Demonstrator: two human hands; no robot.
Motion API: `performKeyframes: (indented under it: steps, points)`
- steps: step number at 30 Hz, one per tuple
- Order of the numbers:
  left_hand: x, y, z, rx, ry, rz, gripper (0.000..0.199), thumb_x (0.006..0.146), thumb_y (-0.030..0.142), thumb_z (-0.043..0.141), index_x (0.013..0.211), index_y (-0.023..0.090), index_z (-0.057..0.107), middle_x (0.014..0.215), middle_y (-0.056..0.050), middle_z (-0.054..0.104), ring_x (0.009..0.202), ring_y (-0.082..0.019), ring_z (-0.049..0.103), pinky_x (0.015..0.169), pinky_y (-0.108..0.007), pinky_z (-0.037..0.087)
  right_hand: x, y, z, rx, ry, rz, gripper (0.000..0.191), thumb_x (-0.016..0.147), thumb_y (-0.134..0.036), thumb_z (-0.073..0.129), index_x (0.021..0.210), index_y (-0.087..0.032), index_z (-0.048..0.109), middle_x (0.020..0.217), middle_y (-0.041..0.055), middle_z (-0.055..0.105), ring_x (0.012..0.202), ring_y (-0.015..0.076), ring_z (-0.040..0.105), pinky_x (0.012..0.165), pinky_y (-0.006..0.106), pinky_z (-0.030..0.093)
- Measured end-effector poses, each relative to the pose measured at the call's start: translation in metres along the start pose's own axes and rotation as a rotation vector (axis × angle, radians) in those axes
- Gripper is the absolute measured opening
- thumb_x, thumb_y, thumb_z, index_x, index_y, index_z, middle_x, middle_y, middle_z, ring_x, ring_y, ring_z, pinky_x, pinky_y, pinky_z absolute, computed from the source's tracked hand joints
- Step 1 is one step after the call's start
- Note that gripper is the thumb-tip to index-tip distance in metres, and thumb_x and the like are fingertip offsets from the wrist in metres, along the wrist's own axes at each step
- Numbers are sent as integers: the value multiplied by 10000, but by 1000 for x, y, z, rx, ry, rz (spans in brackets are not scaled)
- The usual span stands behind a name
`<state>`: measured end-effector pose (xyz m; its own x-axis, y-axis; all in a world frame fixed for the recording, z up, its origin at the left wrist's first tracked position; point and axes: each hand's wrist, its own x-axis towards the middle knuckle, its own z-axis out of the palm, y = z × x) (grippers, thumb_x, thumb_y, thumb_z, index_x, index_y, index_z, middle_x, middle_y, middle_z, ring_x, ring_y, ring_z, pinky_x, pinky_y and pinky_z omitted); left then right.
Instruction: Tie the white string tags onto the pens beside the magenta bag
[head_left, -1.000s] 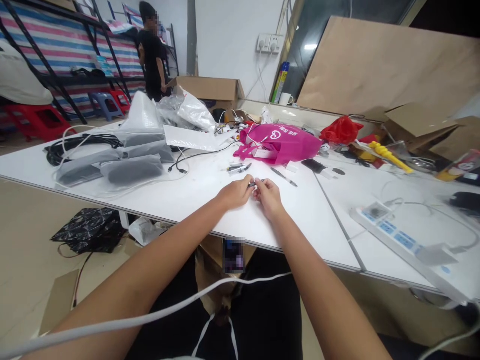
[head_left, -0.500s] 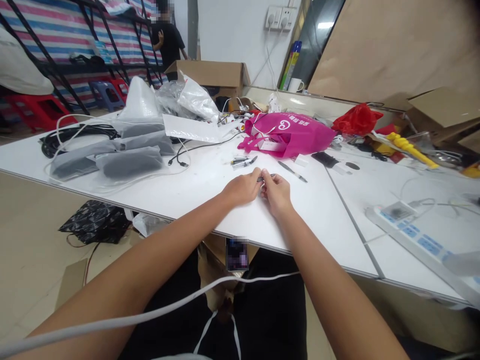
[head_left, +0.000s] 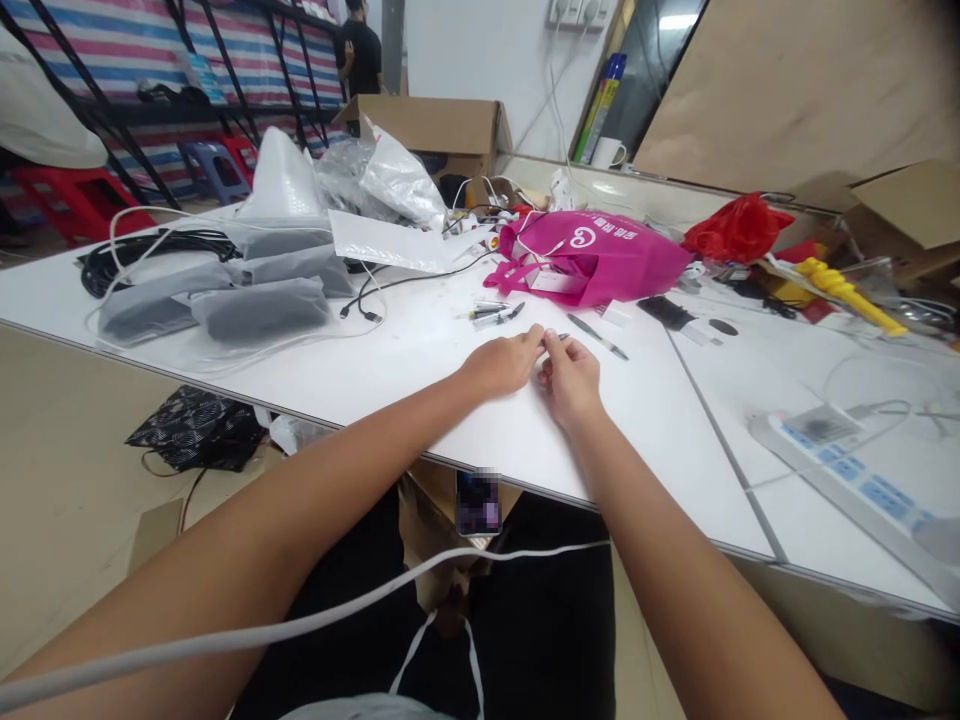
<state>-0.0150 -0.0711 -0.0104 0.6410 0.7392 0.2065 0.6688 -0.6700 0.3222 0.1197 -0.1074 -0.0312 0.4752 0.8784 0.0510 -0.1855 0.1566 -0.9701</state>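
My left hand (head_left: 504, 364) and my right hand (head_left: 572, 374) meet above the white table (head_left: 420, 390), fingertips almost touching. Both are closed in a pinch on a thin dark pen (head_left: 553, 341), most of it hidden by the fingers. Just behind my hands lies a small group of pens or pen parts (head_left: 496, 313), some dark, some clear. To the right of my right hand, a single slim pen (head_left: 598, 336) rests at a slant on the tabletop.
A pink bag (head_left: 630, 255) lies behind the pens. Grey wrapped packages (head_left: 262, 308) and cables occupy the left side. A power strip (head_left: 847, 470) sits at right. One white cable (head_left: 360, 603) crosses before my lap. A person (head_left: 361, 55) stands in the background.
The view has shifted slightly, so the scene sits a little further right and higher. My hands keep their pinch on the pen, in nearly the same spot over the table.
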Motion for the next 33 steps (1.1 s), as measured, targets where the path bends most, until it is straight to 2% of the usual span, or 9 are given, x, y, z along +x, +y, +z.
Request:
performKeyframes:
  steps: [6, 11, 16, 19, 21, 26, 29, 33]
  points:
    - [30, 5, 10, -62, -26, 53, 377, 1211, 366, 366, 1488, 193, 554, 1279, -173, 844, 1105, -309, 819, 803, -389, 540, 17, 1, -9, 7, 132, -31, 615, 850, -648, 964, 696, -256, 516, 532, -87, 496, 476, 79, 433, 452, 224, 412]
    - [57, 12, 24, -190, -5, 108, 341, 1185, 383, 415, 1391, 201, 616, 1270, -189, 835, 1061, -341, 799, 827, -428, 534, 36, 3, -18, -23, 202, -79, 651, 872, -780, 877, 726, -273, 497, 558, -73, 500, 483, 100, 461, 454, 254, 427]
    - [60, 5, 30, -405, 156, 166, 253, 1176, 382, 428, 1258, 242, 623, 1194, -139, 817, 1050, -306, 759, 898, -434, 547, 37, 4, -15, -100, 140, -196, 715, 834, -930, 785, 779, -292, 466, 590, -78, 481, 494, 114, 444, 433, 275, 367]
    - [55, -1, 31, -496, 218, 158, 216, 1166, 313, 417, 1202, 249, 620, 1124, -121, 799, 1030, -280, 735, 944, -443, 558, 31, 0, -13, -156, 43, -247, 674, 824, -895, 821, 802, -284, 536, 606, -76, 495, 509, 112, 436, 448, 277, 357]
    - [52, -4, 30, -532, 227, 147, 201, 1158, 291, 431, 1153, 249, 627, 1094, -119, 790, 1019, -271, 725, 966, -454, 562, 28, -3, -13, -167, 22, -260, 626, 832, -825, 863, 790, -271, 574, 628, -69, 504, 542, 109, 447, 467, 267, 372]
    - [49, -6, 26, -533, 158, 150, 281, 1175, 374, 439, 1029, 234, 634, 1034, -105, 772, 982, -253, 702, 975, -457, 553, 29, -12, -14, -38, 81, -83, 531, 833, -695, 932, 823, -247, 647, 692, -61, 588, 594, 92, 507, 494, 214, 412]
    - [48, -5, 25, -447, 122, 128, 307, 1187, 375, 413, 1073, 222, 654, 1043, -129, 778, 994, -277, 714, 970, -465, 543, 31, -15, -15, -4, 90, -18, 560, 825, -685, 960, 804, -245, 615, 650, -72, 571, 563, 79, 497, 483, 194, 391]
    - [47, 0, 25, -329, 116, 90, 318, 1197, 391, 407, 1168, 216, 671, 1098, -163, 804, 1055, -327, 745, 966, -479, 545, 34, -13, -15, 2, 93, -6, 593, 860, -653, 959, 754, -244, 544, 585, -78, 533, 529, 75, 477, 480, 192, 380]
